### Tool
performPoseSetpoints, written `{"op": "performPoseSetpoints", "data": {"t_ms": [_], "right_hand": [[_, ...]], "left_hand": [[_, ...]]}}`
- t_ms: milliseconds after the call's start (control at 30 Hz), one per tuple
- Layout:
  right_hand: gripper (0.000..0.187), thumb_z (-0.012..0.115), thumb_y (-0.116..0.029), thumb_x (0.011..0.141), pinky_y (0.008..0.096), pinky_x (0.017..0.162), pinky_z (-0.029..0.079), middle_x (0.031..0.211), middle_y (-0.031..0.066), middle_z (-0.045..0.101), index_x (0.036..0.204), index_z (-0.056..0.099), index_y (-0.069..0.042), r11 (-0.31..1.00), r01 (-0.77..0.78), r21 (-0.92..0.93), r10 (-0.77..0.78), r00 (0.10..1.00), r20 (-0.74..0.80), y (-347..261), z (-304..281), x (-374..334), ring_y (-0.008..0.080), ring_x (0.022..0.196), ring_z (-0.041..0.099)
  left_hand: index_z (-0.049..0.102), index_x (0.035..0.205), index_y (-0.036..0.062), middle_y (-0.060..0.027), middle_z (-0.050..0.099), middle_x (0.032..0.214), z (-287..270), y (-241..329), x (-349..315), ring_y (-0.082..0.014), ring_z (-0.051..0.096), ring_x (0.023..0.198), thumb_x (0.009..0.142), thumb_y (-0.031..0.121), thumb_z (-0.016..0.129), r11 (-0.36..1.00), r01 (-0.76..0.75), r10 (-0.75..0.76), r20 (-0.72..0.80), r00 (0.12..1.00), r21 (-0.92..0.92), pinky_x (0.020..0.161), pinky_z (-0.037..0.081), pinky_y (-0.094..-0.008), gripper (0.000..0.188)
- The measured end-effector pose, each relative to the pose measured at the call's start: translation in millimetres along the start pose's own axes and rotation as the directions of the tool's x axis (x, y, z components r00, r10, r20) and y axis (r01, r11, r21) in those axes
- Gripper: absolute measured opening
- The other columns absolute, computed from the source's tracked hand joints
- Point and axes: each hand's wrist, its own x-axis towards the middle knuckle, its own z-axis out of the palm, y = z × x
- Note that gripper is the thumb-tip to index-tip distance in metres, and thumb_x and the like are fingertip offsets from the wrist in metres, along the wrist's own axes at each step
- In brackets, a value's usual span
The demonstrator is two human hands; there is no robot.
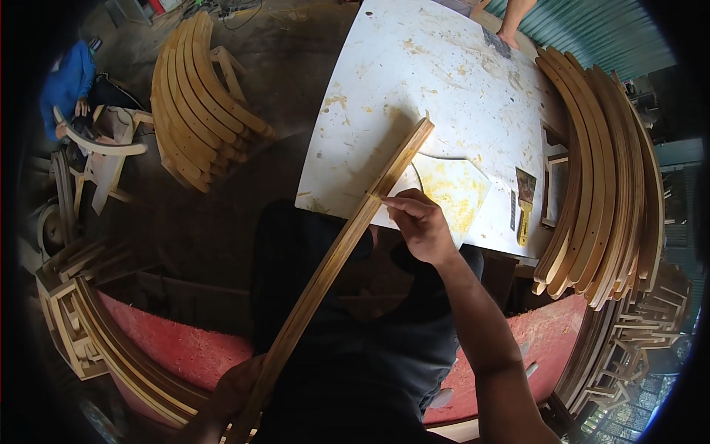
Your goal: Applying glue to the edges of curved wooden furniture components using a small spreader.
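Note:
A long wooden slat (325, 275) slants from the white tabletop down across my lap, its far end over the board. My left hand (238, 385), in shadow, grips the slat near its lower end. Fingers pinched together, my right hand (423, 228) touches the slat's edge near the table's front; a small thing seems to be at the fingertips, too small to name. Beside it lies a yellow-smeared pale sheet (460, 194). Farther right rests a putty knife (525, 211) with a yellow handle, next to a thin dark strip (512, 211).
The white tabletop (384, 59) is stained. Curved wooden slats (603, 185) are stacked at right, with another stack (192, 103) at left. Another person's hand (508, 38) rests at the table's far edge. A person in blue (68, 85) works far left. Red surfaces (177, 333) flank me.

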Motion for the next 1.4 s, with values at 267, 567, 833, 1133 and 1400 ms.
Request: {"op": "performPoseSetpoints", "data": {"t_ms": [267, 567, 833, 1133, 1400], "right_hand": [[0.012, 0.064, 0.006, 0.098, 0.0284, 0.08, 0.054, 0.097, 0.0107, 0.068, 0.109, 0.071, 0.006, 0.998, -0.045, 0.032, 0.054, 0.922, -0.384, 55, -38, 47, 0.0162, 0.086, 0.066], [0.02, 0.069, -0.002, 0.094, 0.0368, 0.081, 0.058, 0.101, 0.0177, 0.071, 0.113, 0.075, 0.0, 0.937, -0.007, -0.35, -0.15, 0.896, -0.418, 59, -39, 70, 0.0305, 0.09, 0.072], [0.018, 0.066, -0.005, 0.1, 0.0318, 0.076, 0.056, 0.101, 0.0122, 0.07, 0.114, 0.073, 0.005, 0.999, 0.021, -0.04, -0.029, 0.977, -0.21, 42, -36, 45, 0.0209, 0.087, 0.07], [0.022, 0.06, -0.008, 0.105, 0.0241, 0.072, 0.053, 0.097, 0.0063, 0.072, 0.122, 0.071, 0.002, 0.906, -0.278, 0.319, 0.35, 0.916, -0.194, 9, 1, -28, 0.01, 0.082, 0.067], [0.027, 0.06, -0.011, 0.106, 0.0253, 0.076, 0.055, 0.099, 0.0056, 0.072, 0.127, 0.068, 0.003, 0.867, -0.28, 0.412, 0.388, 0.899, -0.205, 11, 28, -50, 0.0111, 0.089, 0.069]], "left_hand": [[0.054, 0.149, 0.0128, -0.0019, 0.063, 0.081, -1, 2, 1, -0.0117, 0.062, 0.066, 0.107, 0.06, 0.044, 0.999, -0.002, 0.002, -0.01, 1.0, 0.052, 0.056, 0.053, -0.0286, 0.064], [0.051, 0.151, 0.0119, -0.0016, 0.064, 0.082, -3, 3, 0, -0.0111, 0.063, 0.066, 0.108, 0.06, 0.044, 0.999, -0.01, 0.009, 0.025, 1.0, 0.031, 0.057, 0.054, -0.0276, 0.065], [0.051, 0.151, 0.0095, -0.0017, 0.064, 0.08, -2, 3, -4, -0.0113, 0.062, 0.061, 0.108, 0.058, 0.042, 0.998, -0.054, 0.055, 0.031, 0.998, -0.018, 0.054, 0.054, -0.0279, 0.065], [0.053, 0.15, 0.0151, -0.0007, 0.062, 0.079, -3, 3, 4, -0.0111, 0.061, 0.063, 0.11, 0.052, 0.044, 0.997, -0.015, 0.016, -0.006, 1.0, 0.077, 0.052, 0.053, -0.0276, 0.055], [0.055, 0.148, 0.0174, 0.0, 0.061, 0.079, -1, 0, -1, -0.0112, 0.061, 0.062, 0.109, 0.054, 0.046, 0.997, -0.02, 0.022, -0.023, 0.999, 0.07, 0.052, 0.053, -0.0272, 0.055]]}}
